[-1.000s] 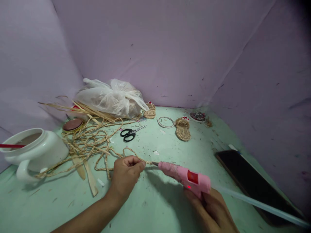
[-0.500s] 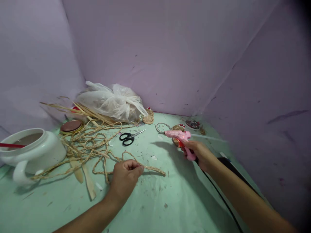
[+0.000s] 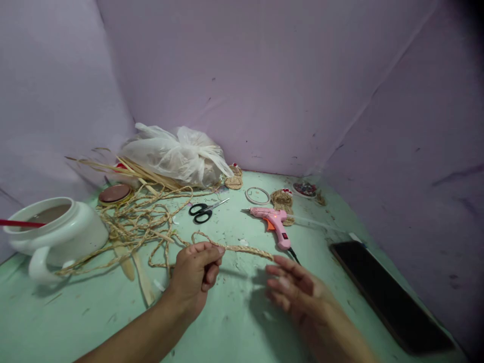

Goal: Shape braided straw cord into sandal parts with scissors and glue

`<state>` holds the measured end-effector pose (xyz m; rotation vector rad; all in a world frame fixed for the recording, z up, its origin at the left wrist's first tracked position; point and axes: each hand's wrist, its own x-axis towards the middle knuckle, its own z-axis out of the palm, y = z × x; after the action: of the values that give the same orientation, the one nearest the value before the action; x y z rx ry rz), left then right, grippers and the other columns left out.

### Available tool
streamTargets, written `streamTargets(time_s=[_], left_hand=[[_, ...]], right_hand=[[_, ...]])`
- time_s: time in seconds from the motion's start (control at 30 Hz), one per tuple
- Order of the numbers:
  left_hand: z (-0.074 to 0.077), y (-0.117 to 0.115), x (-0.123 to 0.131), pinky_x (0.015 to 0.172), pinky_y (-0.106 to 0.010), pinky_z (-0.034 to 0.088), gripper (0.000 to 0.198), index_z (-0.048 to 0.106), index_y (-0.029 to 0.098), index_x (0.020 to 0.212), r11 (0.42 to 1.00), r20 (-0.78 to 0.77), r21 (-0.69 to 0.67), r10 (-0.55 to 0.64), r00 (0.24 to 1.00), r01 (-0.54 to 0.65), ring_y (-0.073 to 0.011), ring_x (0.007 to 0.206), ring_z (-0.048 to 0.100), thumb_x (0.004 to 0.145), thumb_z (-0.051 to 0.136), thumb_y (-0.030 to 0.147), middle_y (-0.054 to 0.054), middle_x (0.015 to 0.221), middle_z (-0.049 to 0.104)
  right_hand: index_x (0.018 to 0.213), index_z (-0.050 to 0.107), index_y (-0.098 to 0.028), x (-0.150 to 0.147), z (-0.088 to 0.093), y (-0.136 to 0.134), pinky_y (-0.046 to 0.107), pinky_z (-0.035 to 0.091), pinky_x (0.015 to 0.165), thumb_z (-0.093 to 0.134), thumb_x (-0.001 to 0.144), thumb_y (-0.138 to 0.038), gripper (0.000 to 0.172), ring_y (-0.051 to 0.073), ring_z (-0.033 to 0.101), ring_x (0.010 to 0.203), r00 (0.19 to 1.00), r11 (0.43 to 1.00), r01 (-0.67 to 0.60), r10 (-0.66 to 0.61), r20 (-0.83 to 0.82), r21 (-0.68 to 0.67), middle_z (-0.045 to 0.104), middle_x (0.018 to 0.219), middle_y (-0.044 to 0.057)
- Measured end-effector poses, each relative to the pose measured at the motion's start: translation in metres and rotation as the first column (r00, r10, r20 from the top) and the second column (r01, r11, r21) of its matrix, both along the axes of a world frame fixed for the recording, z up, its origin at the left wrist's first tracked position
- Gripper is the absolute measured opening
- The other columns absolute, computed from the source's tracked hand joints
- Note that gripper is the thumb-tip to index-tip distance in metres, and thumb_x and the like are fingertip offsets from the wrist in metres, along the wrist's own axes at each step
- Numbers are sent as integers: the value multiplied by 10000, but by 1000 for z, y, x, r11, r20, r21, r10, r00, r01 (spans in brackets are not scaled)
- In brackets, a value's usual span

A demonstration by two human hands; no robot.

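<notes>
My left hand (image 3: 198, 269) pinches a braided straw rope (image 3: 247, 249) near its end, thumb against the fingers. The rope's free end points right, and the rest lies in loose loops on the left of the table. Close to that end is my right hand (image 3: 297, 290), fingers apart and slightly blurred; whether a fingertip touches the rope I cannot tell. Beyond it a pink glue gun (image 3: 270, 218) lies on its side, its orange trigger showing and a clear glue stick in its back. Black-handled scissors (image 3: 204, 212) lie behind my left hand.
On the left stands a white pot (image 3: 81, 229) with a red stick in it. A tied plastic bag (image 3: 177, 154) rests against the wall. A ring (image 3: 257, 195), a woven straw piece (image 3: 282, 199) and a dish of beads (image 3: 304, 189) sit at the back. A black phone (image 3: 391, 297) lies right.
My right hand has let go of the glue gun, which now lies on the table, and has come nearer the rope's end. My left hand has lifted the rope slightly.
</notes>
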<state>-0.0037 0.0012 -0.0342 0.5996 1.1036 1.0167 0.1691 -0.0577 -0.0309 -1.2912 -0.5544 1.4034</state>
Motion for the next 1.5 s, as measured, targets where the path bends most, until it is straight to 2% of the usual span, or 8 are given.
streamTargets(time_s=[0.1, 0.23, 0.7, 1.07, 1.3, 1.37, 1.43, 1.5], left_hand=[[3, -7, 7, 295, -140, 103, 238, 469, 147, 460, 998, 68, -48, -25, 997, 28, -6, 276, 208, 500, 669, 269, 84, 295, 328], [-1, -19, 17, 293, -137, 108, 234, 484, 139, 464, 996, 90, -67, -44, 995, 50, -2, 273, 220, 518, 666, 276, 81, 312, 345], [-10, -32, 29, 321, -159, 120, 226, 487, 148, 485, 998, 17, -16, -62, 998, 63, -9, 274, 220, 603, 622, 285, 74, 286, 371], [-11, -38, 32, 340, -177, 153, 250, 464, 164, 460, 993, -133, 36, -107, 985, 113, -27, 306, 227, 608, 610, 302, 79, 297, 351], [-11, -39, 32, 336, -184, 154, 233, 499, 166, 503, 979, -165, 44, -190, 968, 199, -40, 312, 232, 631, 590, 337, 70, 324, 356], [-9, -41, 29, 337, -194, 173, 257, 506, 169, 512, 958, -237, 86, -249, 939, 275, -54, 315, 247, 680, 550, 359, 62, 330, 352], [-6, -43, 23, 361, -207, 236, 263, 521, 165, 510, 898, -449, 258, -215, 867, 357, -74, 345, 321, 718, 529, 325, 35, 370, 399], [-3, -41, 16, 444, -225, 338, 179, 568, 157, 574, 723, -652, 524, 0, 758, 451, -107, 456, 450, 734, 533, 228, -8, 497, 506]], right_hand=[[828, 664, -134, -22, -12, -6, 291, 511, 651, 836, 515, -240, 372, 114, 594, 581, 963, 999, -10, -3, -270, -45, 662, 713, 40], [664, 667, -117, -39, -17, 0, 223, 505, 528, 854, 466, -219, 291, 75, 539, 481, 941, 997, 64, -73, -331, -39, 599, 567, -16], [625, 699, -112, -43, -33, 0, 219, 450, 487, 832, 496, -320, 278, 101, 550, 462, 981, 982, 185, -183, -68, 34, 634, 522, 21], [594, 628, -140, -36, -25, -1, 245, 397, 493, 775, 584, -319, 231, 115, 508, 486, 991, 989, 122, -126, 35, 78, 587, 509, 1], [564, 566, -157, -34, -24, 3, 216, 344, 483, 753, 595, -307, 242, 92, 459, 466, 983, 980, 164, -172, 66, 108, 538, 468, -38], [551, 552, -161, -30, -23, 5, 204, 326, 460, 754, 587, -303, 249, 80, 440, 435, 981, 977, 177, -185, 58, 115, 516, 439, -51], [545, 547, -162, -25, -22, 7, 200, 322, 449, 760, 572, -294, 252, 76, 438, 416, 982, 975, 178, -184, 38, 130, 507, 427, -56], [537, 550, -160, -20, -21, 8, 203, 335, 453, 764, 561, -290, 252, 76, 439, 405, 988, 978, 147, -151, 16, 147, 496, 414, -58]])
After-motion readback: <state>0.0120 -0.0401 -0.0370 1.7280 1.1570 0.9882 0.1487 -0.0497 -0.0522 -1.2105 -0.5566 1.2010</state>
